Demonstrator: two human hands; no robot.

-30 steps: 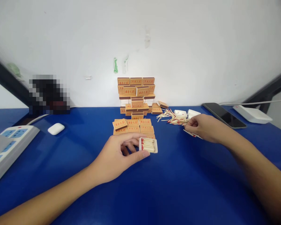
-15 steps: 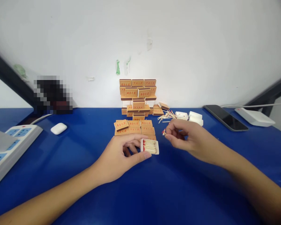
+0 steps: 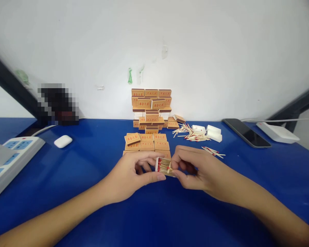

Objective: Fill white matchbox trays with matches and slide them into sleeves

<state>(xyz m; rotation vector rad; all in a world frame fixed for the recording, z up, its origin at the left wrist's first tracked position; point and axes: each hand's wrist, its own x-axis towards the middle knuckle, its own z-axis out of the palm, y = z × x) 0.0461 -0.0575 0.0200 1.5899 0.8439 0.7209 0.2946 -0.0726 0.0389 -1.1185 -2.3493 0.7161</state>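
Between thumb and fingers, my left hand (image 3: 134, 176) holds a white matchbox tray (image 3: 162, 165) with several red-headed matches lying in it. At the tray's right end, my right hand (image 3: 195, 168) pinches a few matches (image 3: 169, 168) over it. Behind my hands, closed orange matchboxes (image 3: 146, 137) lie in rows, one resting tilted on top. Further back, more matchboxes (image 3: 151, 103) are stacked against the wall. A pile of loose matches (image 3: 193, 133) lies to the right, with a smaller group (image 3: 213, 152) nearer me.
White trays (image 3: 213, 133) sit behind the loose matches. A phone (image 3: 245, 132) and a white box (image 3: 276, 132) with a cable are at the right. On the left are a white earbud case (image 3: 63, 141) and a power strip (image 3: 18, 161). A pixelated dark object (image 3: 59, 104) stands behind them.
My right hand has moved left and down to the tray with its matches, uncovering loose matches on the table. The tray in my left hand is slightly lower in view.
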